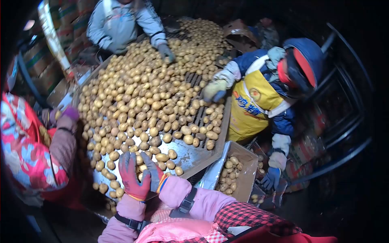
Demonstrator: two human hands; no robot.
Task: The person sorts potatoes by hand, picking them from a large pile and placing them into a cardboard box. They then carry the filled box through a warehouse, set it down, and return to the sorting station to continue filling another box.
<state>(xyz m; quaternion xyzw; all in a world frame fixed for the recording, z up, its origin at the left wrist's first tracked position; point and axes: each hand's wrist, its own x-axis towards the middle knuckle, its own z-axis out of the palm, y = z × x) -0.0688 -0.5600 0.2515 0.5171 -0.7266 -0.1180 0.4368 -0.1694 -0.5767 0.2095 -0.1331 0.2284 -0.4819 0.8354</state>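
Observation:
At the near edge of a metal sorting table (182,152) covered with potatoes (133,95), my two gloved hands are close together. My left hand (133,176), in a red and grey glove, lies with its fingers stretched out over the potatoes. Beside it is my right hand (152,172), in a grey glove with an orange and yellow cuff, fingers extended. A few potatoes (139,159) show between the hands, and some may touch the fingers. Neither hand visibly grips one. The palms are partly hidden.
An open cardboard box (243,178) with potatoes stands right of the table. Co-workers are at the left, far side and right; one wears a yellow apron (253,107). Dark slots (198,115) show in the tabletop. Metal rails (344,158) run along the right.

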